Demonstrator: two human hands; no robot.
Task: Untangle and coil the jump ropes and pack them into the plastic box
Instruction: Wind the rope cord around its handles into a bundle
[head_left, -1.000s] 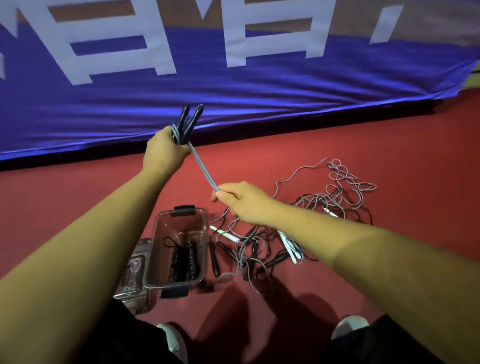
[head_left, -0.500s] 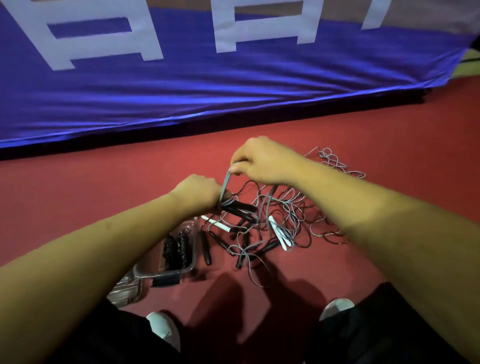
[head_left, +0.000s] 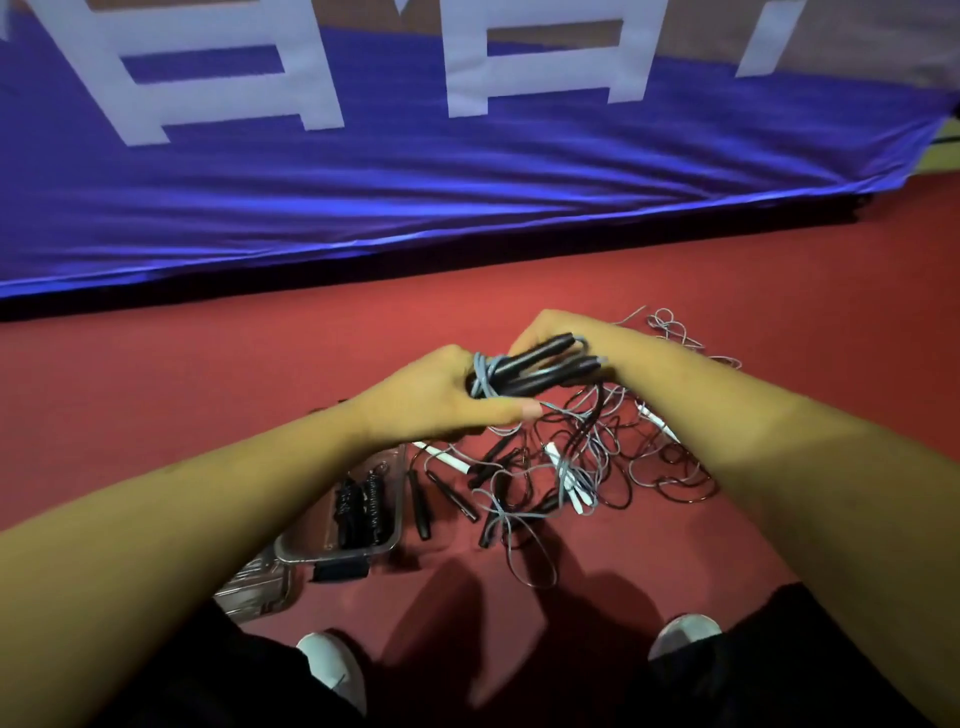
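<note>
Black-handled rope (head_left: 540, 366): both handles bunched together with grey-blue cord wrapped around one end, held in the air above the tangle (head_left: 571, 467) on the red floor (head_left: 156, 389).

Left hand (head_left: 441, 400) is closed around the wrapped end of the bundle, thumb sticking out underneath. Right hand (head_left: 550, 332) sits at the far end of the handles, fingers curled over them; looks closed on the bundle, but most of the grip is hidden behind the handles.

Relative to the tangle: plastic box (head_left: 363, 519) is just beside it on the person's left, lid off, one coiled black rope (head_left: 358, 504) already inside. What looks like the lid (head_left: 254, 587) lies against the box's near corner. White handles (head_left: 569, 478) and more black ones sit inside the tangle. Blue banner (head_left: 467, 182) is well beyond it.

My read: mid-coil, wrap not secured yet.

Risks:
- Cord trailing from the bundle appears to run down into the tangle. Pulling toward the box may drag other ropes along or tighten a knot.
- Wraps are loose and only on one end. Easing the left-hand grip could let them slide off and unwind.
- Box is narrow and part-filled; a fat bundle may snag the rim or spring open.
</note>
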